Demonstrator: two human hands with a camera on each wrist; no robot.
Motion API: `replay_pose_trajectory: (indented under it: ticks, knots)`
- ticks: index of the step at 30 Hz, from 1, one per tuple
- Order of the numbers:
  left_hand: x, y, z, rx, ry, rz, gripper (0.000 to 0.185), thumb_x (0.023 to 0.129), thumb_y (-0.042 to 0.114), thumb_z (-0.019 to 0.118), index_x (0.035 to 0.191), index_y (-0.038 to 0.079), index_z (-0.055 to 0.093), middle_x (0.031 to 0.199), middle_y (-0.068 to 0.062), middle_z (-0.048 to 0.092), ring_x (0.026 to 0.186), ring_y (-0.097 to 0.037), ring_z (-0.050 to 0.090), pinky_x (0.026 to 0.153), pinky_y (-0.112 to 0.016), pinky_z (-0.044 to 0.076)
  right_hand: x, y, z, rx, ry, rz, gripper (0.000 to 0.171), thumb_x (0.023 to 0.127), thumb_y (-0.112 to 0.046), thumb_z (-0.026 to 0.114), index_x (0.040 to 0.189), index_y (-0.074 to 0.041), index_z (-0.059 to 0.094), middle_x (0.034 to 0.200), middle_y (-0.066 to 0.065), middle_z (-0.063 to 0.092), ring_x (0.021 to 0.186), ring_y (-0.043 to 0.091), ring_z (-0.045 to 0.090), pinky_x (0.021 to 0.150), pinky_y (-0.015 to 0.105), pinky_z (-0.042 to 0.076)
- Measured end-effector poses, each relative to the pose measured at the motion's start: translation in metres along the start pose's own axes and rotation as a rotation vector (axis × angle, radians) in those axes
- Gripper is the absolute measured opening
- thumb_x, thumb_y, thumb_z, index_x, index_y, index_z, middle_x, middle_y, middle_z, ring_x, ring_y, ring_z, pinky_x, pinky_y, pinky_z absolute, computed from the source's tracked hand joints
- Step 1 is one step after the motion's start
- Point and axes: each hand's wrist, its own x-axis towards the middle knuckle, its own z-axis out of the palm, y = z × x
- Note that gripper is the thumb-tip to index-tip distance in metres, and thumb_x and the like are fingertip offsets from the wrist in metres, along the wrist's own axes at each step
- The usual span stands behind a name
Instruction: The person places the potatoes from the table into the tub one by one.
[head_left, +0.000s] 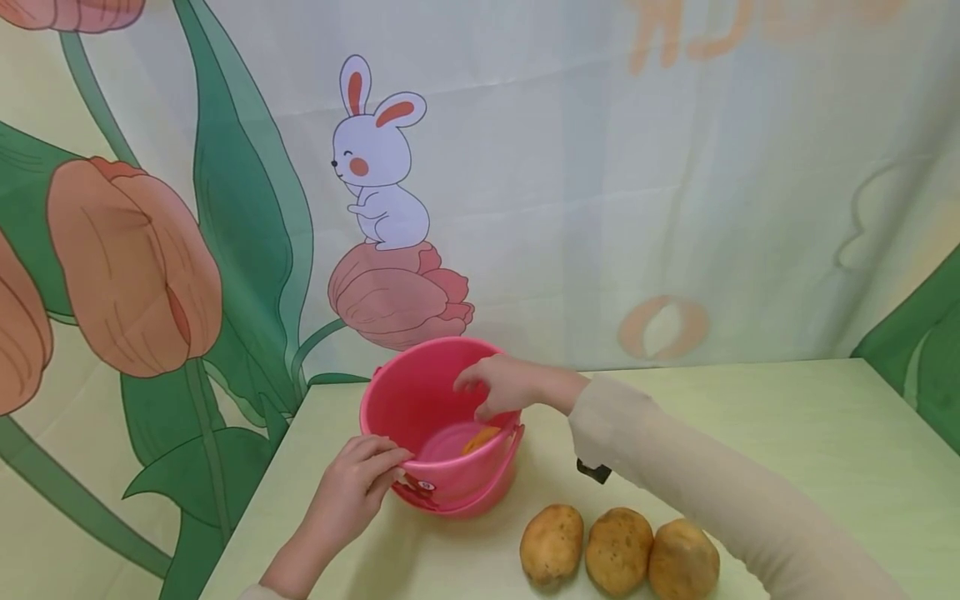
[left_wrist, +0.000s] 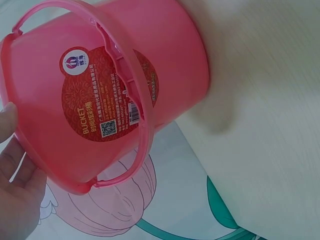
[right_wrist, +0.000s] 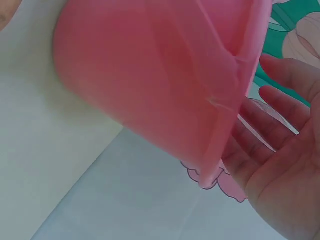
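Note:
A pink bucket (head_left: 450,492) stands near the table's back left, its mouth tilted toward the head camera. My left hand (head_left: 356,483) holds its near-left rim between thumb and fingers; the left wrist view shows the bucket's red label (left_wrist: 107,95) and its lowered handle (left_wrist: 131,75). Over the mouth, at the right side, is my right hand (head_left: 498,385), fingers spread and loosely bent, holding nothing. On the bucket's floor lies a yellow-orange thing (head_left: 480,439), partly hidden by the near wall. Three potatoes sit in a row at the front: left (head_left: 552,546), middle (head_left: 619,552) and right (head_left: 684,560).
Behind the pale table (head_left: 787,417) hangs a curtain (head_left: 555,208) printed with tulips and a rabbit (head_left: 382,167). The right sleeve (head_left: 675,450) reaches across above the table, just behind the potatoes. A small black object (head_left: 593,472) shows under the cuff.

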Motion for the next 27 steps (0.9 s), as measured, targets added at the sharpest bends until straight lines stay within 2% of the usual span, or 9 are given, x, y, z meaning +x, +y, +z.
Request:
replay_pose_trajectory:
  ticks: [4, 9, 17, 27]
  knots:
    - [0.0, 0.0, 0.0, 0.003, 0.0, -0.001, 0.032, 0.066, 0.009, 0.075, 0.096, 0.018, 0.069, 0.094, 0.005, 0.06, 0.093, -0.013, 0.051, 0.07, -0.025, 0.053, -0.006, 0.0, -0.004, 0.03, 0.028, -0.036, 0.05, 0.072, -0.013, 0.071, 0.12, -0.012, 0.054, 0.116, 0.005, 0.055, 0.105, 0.02, 0.051, 0.073, 0.028, 0.053]
    - [-0.001, 0.0, 0.001, 0.002, 0.0, -0.002, 0.031, 0.067, 0.01, 0.075, 0.096, 0.019, 0.069, 0.093, 0.005, 0.06, 0.093, -0.013, 0.051, 0.07, -0.025, 0.053, -0.015, 0.001, -0.011, 0.011, 0.055, -0.079, 0.046, 0.075, -0.014, 0.067, 0.119, -0.013, 0.054, 0.114, 0.003, 0.056, 0.104, 0.018, 0.052, 0.075, 0.027, 0.052]
    - [0.0, 0.0, 0.0, 0.0, 0.0, -0.008, 0.032, 0.067, 0.008, 0.075, 0.096, 0.019, 0.069, 0.094, 0.005, 0.06, 0.094, -0.013, 0.051, 0.07, -0.027, 0.054, -0.027, 0.002, -0.016, 0.0, 0.046, -0.087, 0.046, 0.076, -0.015, 0.067, 0.12, -0.011, 0.053, 0.115, 0.004, 0.056, 0.107, 0.022, 0.051, 0.076, 0.028, 0.051]
    - [-0.001, -0.001, 0.0, -0.004, 0.03, 0.05, 0.032, 0.066, 0.007, 0.076, 0.095, 0.017, 0.069, 0.092, 0.004, 0.061, 0.093, -0.014, 0.052, 0.069, -0.027, 0.054, -0.041, 0.003, -0.018, 0.002, 0.046, -0.088, 0.044, 0.076, -0.014, 0.066, 0.118, -0.01, 0.055, 0.113, 0.005, 0.057, 0.102, 0.02, 0.053, 0.072, 0.025, 0.052]
